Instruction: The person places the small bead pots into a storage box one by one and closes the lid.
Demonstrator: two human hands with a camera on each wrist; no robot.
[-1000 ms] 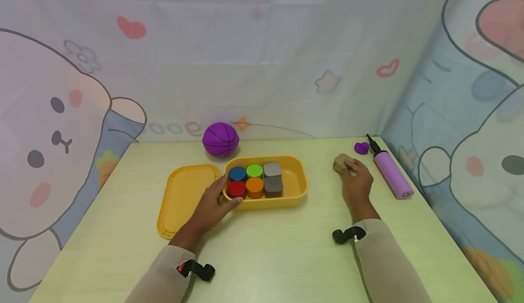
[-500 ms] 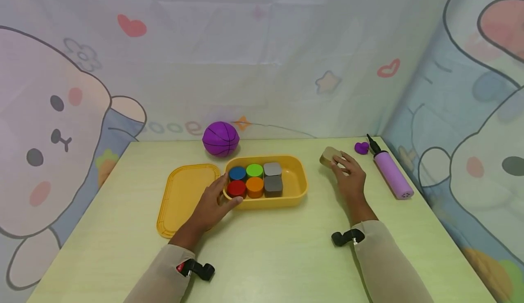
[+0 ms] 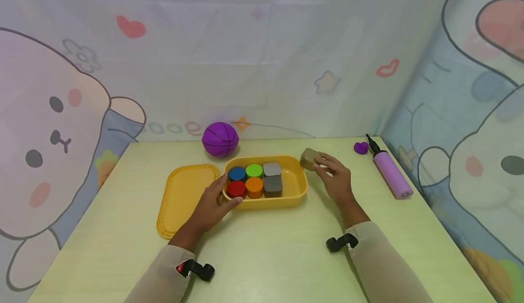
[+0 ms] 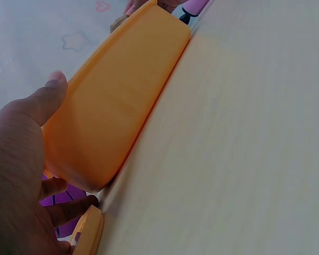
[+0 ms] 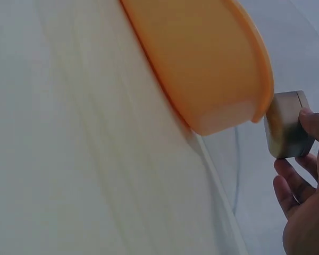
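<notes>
A yellow container stands on the table, holding round blue, green, red and orange pieces and two grey rounded-square pieces. My left hand holds its left end, the thumb at the near rim and the fingers around the end, as the left wrist view shows. My right hand pinches a gold-beige rounded-square block between thumb and fingers. That block is raised beside the container's right rim; whether they touch I cannot tell.
A flat yellow lid lies left of the container, partly behind the left hand. Behind stands a purple mini basketball. At the right are a pink hand pump with a black nozzle and a small purple heart-shaped item. A printed cloth hangs behind.
My right hand has lifted the gold-beige block and carried it left, from near the purple heart-shaped item to the container's right end. The left hand stays on the container.
</notes>
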